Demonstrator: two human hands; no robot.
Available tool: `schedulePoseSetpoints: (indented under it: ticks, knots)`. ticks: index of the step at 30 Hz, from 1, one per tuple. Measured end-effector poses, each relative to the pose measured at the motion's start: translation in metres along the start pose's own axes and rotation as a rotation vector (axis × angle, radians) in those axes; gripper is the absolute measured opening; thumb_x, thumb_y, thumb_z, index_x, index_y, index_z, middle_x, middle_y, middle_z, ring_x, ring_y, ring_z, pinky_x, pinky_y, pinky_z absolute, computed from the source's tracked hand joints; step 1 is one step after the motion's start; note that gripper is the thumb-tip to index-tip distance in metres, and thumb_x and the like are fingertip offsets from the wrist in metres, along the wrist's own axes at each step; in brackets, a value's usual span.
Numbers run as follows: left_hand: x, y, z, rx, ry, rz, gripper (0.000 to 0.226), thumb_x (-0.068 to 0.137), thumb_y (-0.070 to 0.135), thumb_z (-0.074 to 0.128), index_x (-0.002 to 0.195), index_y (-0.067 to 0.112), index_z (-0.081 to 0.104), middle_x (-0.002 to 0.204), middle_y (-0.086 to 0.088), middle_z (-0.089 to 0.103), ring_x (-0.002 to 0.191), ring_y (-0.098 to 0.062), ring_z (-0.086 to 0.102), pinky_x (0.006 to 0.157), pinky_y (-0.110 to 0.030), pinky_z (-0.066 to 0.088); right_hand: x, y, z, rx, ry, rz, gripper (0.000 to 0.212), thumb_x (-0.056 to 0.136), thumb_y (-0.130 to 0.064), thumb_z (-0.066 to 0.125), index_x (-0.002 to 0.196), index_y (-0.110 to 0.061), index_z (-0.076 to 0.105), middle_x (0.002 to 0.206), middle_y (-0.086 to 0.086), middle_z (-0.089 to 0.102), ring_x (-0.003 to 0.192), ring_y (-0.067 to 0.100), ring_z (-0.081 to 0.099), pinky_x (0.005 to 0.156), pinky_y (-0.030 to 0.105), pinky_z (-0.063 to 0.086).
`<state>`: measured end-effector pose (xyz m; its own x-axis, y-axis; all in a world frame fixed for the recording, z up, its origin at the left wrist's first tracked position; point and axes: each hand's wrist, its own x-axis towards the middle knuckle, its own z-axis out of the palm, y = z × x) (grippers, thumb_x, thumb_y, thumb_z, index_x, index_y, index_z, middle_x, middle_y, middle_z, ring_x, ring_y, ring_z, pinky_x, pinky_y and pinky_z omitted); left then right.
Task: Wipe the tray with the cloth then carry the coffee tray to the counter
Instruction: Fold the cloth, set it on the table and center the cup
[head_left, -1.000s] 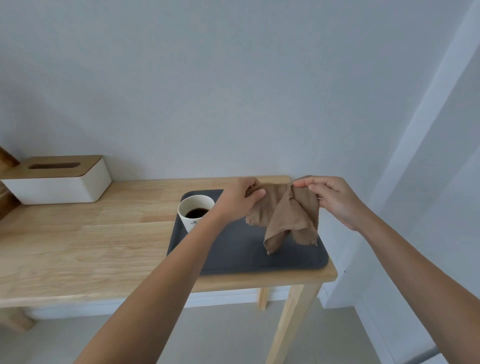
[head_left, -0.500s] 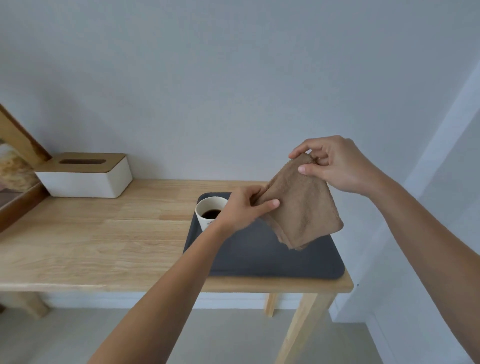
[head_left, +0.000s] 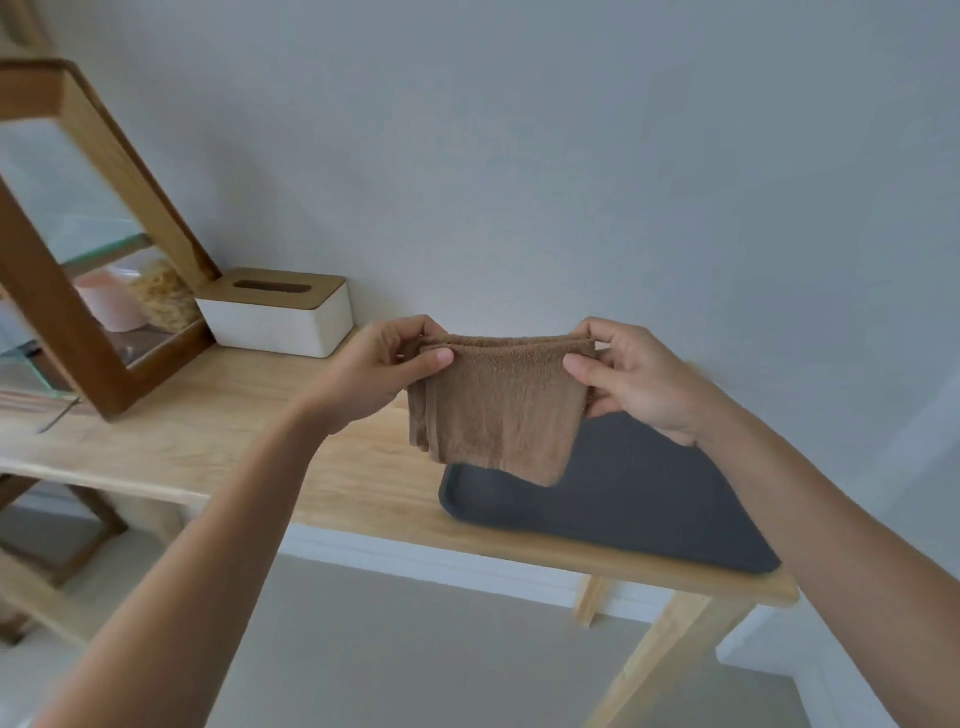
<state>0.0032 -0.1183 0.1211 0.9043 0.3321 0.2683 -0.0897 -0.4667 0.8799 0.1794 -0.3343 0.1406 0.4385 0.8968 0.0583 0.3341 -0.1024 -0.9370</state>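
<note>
Left hand: thumb and fingers pinched on the upper left corner of the cloth.
Right hand: pinched on the upper right corner of the cloth.
Cloth: brown, folded in layers, held up in the air between both hands, hanging above the tray.
Tray: dark grey, flat on the tabletop at its right end, against the front edge.
Tissue box: white with wooden lid, at the tabletop's back edge beside a wooden frame.

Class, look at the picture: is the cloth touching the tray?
Cannot tell. In the head view the cloth hangs from both hands, and its lower edge overlaps the tray in the image; one view cannot show a gap or contact.
</note>
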Motion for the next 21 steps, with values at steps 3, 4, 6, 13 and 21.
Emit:
schedulePoseSetpoints:
  ticks: [3,4,6,13,21]
  knots:
    - [-0.015,-0.01,-0.032,0.0,0.049,-0.081,0.023,0.09,0.027,0.063,0.089,0.004,0.061,0.072,0.0,0.058,0.071,-0.013,0.054,0.065,-0.031,0.043,0.022,0.003,0.039,0.064,-0.053,0.014,0.012,0.098,-0.01,0.048,0.106,-0.003,0.055,0.091,0.017,0.068,0.083,0.03,0.071,0.069,0.045,0.061]
    - [-0.018,-0.015,-0.042,0.007,0.07,-0.111,0.021,0.092,0.023,0.062,0.089,0.003,0.061,0.066,0.006,0.058,0.066,-0.009,0.053,0.063,-0.026,0.043,0.032,0.005,0.051,0.09,-0.046,0.035,0.013,0.098,-0.01,0.048,0.107,-0.003,0.055,0.092,0.017,0.068,0.083,0.031,0.071,0.066,0.044,0.061]
    - [-0.02,-0.026,-0.06,0.011,0.082,-0.184,0.019,0.091,0.023,0.062,0.09,0.004,0.063,0.063,0.007,0.058,0.063,-0.008,0.053,0.058,-0.021,0.041,0.052,0.011,0.078,0.153,-0.013,0.1,0.017,0.098,-0.007,0.048,0.111,-0.002,0.056,0.1,0.023,0.068,0.084,0.032,0.07,0.061,0.042,0.061]
    - [-0.008,-0.108,-0.082,0.618,0.19,-0.475,0.058,0.089,0.036,0.063,0.138,0.014,0.042,0.138,-0.014,0.05,0.122,-0.032,0.052,0.101,-0.044,0.044,0.097,0.056,0.154,-0.528,0.198,-0.023,0.037,0.095,-0.014,0.051,0.131,-0.011,0.04,0.13,0.012,0.048,0.103,0.025,0.057,0.082,0.031,0.044]
    - [-0.044,-0.149,-0.064,0.79,-0.378,-0.613,0.079,0.089,0.051,0.056,0.152,0.034,0.01,0.162,0.013,0.001,0.15,-0.017,-0.004,0.115,-0.058,-0.01,0.093,0.105,0.186,-1.047,-0.302,0.034,0.072,0.098,-0.051,0.029,0.15,-0.002,0.016,0.161,0.015,0.008,0.149,0.028,0.002,0.12,0.049,0.0]
